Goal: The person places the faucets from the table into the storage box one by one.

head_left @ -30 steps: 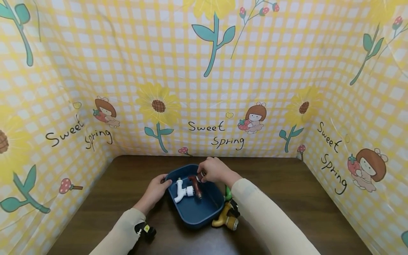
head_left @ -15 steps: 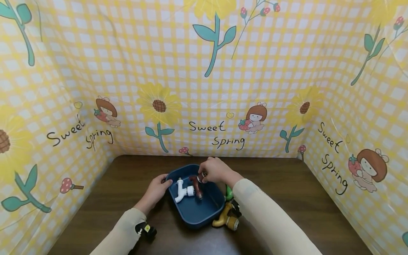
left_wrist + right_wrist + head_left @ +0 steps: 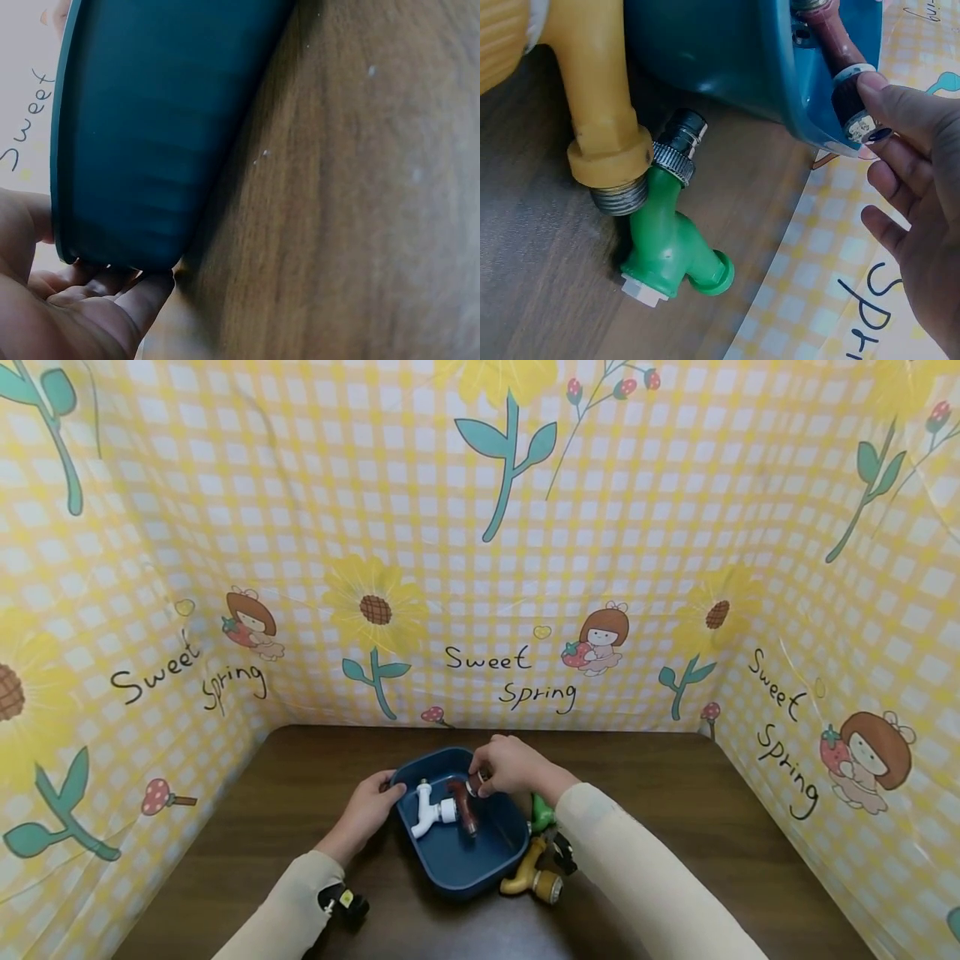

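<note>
A blue plastic basin [image 3: 450, 883] stands on the table, and my left hand [image 3: 367, 810] grips its left rim, thumb inside and fingers against the outer wall. In the left wrist view the fingers [image 3: 150, 300] touch that wall. Over the basin's far right side my right hand [image 3: 513, 768] pinches a dark red faucet [image 3: 465, 810] by its knob end; the right wrist view shows thumb and fingertips on the black part. A white faucet [image 3: 427, 814] lies in the basin, left of the red one.
Right of the basin, on the brown table [image 3: 315, 768], lie a yellow faucet [image 3: 528, 872] and a green faucet [image 3: 660, 240], close together. A black item [image 3: 561, 853] sits beside them, partly hidden by my right sleeve. A checkered cloth [image 3: 480, 568] walls the table's back and sides.
My right hand has shifted slightly right and down, and the red faucet in it has moved a little the same way. The left hand and basin stay put.
</note>
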`<state>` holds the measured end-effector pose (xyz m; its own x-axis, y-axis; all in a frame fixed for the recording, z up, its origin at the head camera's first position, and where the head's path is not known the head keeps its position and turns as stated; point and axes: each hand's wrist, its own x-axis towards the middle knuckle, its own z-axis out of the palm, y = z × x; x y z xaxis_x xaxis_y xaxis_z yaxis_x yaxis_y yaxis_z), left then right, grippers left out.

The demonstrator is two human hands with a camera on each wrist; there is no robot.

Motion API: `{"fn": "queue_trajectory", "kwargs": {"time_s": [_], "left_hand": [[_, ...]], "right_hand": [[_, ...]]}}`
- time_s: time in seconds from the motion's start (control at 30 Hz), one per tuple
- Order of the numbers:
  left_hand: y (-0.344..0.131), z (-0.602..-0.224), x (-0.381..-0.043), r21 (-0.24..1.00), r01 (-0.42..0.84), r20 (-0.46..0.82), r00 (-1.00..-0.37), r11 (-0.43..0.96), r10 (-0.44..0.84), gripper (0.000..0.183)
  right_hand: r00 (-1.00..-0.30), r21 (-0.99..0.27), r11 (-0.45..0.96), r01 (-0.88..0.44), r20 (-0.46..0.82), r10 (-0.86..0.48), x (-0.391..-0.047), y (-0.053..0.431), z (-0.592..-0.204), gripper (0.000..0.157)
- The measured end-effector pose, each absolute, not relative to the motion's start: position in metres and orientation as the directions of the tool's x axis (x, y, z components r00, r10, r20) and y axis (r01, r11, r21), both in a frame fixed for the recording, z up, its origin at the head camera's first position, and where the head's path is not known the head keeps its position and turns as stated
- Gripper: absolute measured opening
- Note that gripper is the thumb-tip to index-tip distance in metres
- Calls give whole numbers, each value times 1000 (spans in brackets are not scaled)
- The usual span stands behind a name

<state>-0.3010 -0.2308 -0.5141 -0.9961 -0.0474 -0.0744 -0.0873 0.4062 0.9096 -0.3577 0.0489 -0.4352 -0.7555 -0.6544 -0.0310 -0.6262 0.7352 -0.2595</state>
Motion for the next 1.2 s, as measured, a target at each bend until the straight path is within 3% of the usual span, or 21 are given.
{"fn": "queue_trajectory", "kwargs": {"time_s": [0.37,1.2], "left_hand": [[-231,-515,-301,907,-70,-53,-997,416,-53,45],[-232,-515,-301,906,-72,-54,-997,418,-55,43]], "right_hand": [[-664,-382,629,-677,-51,-746,-343,49,-434,27],[-596,-460,577,-674,-122,-794,-331,39,-444,25]]}}
